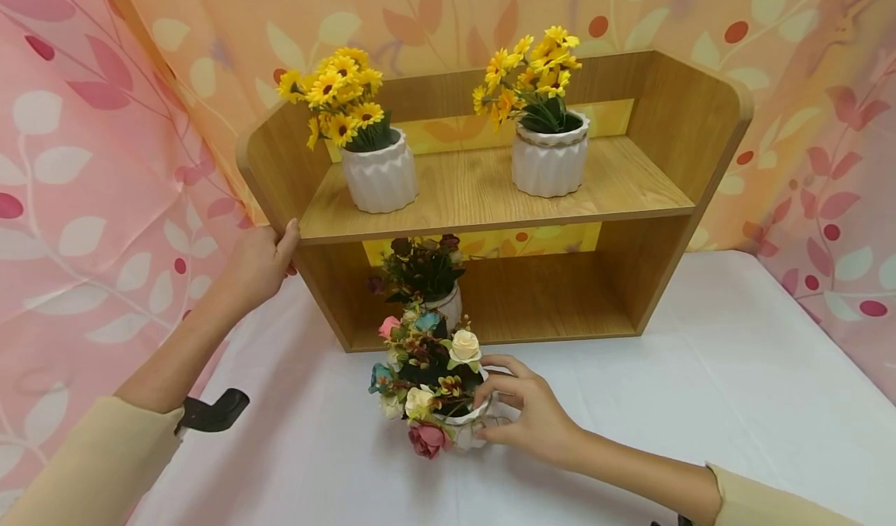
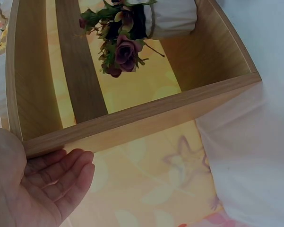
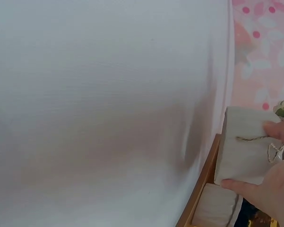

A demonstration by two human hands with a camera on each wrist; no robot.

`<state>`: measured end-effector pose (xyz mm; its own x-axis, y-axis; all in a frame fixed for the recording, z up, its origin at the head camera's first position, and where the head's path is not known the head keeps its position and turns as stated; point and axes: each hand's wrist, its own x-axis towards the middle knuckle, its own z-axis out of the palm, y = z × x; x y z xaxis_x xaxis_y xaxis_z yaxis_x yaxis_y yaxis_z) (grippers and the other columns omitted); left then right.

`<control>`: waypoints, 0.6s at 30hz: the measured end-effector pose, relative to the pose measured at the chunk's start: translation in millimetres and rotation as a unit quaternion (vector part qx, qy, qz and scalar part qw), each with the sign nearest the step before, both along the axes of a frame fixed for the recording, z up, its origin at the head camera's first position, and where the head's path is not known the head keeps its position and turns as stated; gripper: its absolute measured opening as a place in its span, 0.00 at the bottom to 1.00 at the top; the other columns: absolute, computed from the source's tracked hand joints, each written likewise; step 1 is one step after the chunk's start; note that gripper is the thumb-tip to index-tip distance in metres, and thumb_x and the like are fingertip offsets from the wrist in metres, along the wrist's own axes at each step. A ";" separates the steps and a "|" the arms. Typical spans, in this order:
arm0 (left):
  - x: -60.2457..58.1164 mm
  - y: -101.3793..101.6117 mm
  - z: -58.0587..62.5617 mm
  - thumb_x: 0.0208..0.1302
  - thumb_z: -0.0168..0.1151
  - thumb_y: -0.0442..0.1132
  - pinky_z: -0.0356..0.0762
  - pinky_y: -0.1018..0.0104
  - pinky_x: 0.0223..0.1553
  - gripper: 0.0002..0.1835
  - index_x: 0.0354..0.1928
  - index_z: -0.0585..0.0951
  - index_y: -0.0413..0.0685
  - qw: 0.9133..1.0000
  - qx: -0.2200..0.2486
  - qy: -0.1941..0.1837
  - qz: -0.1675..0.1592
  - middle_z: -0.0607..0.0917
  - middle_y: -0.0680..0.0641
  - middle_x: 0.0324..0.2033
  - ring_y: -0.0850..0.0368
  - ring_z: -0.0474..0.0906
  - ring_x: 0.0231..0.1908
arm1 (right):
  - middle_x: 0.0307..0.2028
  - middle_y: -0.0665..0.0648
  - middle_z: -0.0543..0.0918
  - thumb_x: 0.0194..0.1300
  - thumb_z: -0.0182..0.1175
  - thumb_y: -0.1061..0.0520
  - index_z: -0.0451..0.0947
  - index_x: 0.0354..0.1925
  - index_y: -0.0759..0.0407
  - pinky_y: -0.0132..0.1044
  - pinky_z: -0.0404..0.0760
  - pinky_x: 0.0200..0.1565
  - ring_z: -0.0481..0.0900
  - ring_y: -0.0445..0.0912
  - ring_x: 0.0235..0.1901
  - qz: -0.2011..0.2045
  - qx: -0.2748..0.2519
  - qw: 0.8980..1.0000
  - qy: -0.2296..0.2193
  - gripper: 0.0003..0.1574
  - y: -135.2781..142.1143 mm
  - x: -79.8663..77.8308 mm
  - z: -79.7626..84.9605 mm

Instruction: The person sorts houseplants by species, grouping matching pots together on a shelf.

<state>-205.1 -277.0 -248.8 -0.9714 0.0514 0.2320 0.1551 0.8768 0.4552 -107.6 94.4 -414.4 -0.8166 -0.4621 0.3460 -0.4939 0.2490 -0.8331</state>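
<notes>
My right hand [image 1: 535, 417] grips a white flowerpot [image 1: 470, 431] by its side, fingers at the rim and thumb lower down. Artificial roses [image 1: 420, 401] in cream, pink and blue fill this pot, which is in front of the wooden shelf [image 1: 490, 226]. In the right wrist view, twine circles the white flowerpot [image 3: 243, 144] between thumb and fingers. My left hand [image 1: 259, 265] holds the shelf's left side panel at its front edge. Seen from the left wrist, the fingers of that hand [image 2: 52, 184] bend against the panel's outer face.
On the upper board stand two white pots of yellow flowers, one left [image 1: 380, 174] and one right [image 1: 550, 156]. A pot with dark purple flowers [image 1: 423, 269] is on the lower level at the left. White cloth [image 1: 735, 370] covers the table; patterned curtains [image 1: 91, 160] hang around it.
</notes>
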 end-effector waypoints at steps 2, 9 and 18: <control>0.0 0.1 -0.1 0.80 0.32 0.55 0.75 0.61 0.24 0.36 0.30 0.79 0.31 1.000 0.001 -0.001 -0.001 0.84 0.38 0.24 0.47 0.78 0.24 | 0.61 0.60 0.73 0.45 0.78 0.66 0.81 0.33 0.46 0.57 0.83 0.47 0.78 0.64 0.56 -0.005 0.000 1.000 -0.001 0.21 7.5 2.5 0.3; 0.3 -0.2 0.6 0.79 0.32 0.55 0.76 0.61 0.25 0.35 0.32 0.78 0.31 1.000 0.006 -0.002 -0.002 0.84 0.37 0.25 0.46 0.79 0.26 | 0.60 0.57 0.74 0.43 0.78 0.66 0.81 0.33 0.43 0.53 0.83 0.49 0.79 0.57 0.56 -0.033 0.002 0.999 0.004 0.24 32.6 10.4 1.6; 0.2 -0.1 -0.3 0.80 0.32 0.55 0.76 0.61 0.26 0.36 0.33 0.79 0.30 1.000 0.001 -0.001 -0.003 0.84 0.38 0.24 0.46 0.79 0.26 | 0.58 0.58 0.74 0.41 0.80 0.67 0.81 0.33 0.46 0.43 0.84 0.48 0.73 0.37 0.58 -0.079 -0.013 0.997 0.015 0.24 62.7 16.2 3.6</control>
<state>-204.9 -277.1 -249.1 -0.9716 0.0562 0.2299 0.1589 0.8749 0.4576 -91.4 157.1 -410.7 -0.8675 -0.3191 0.3816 -0.4751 0.3039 -0.8258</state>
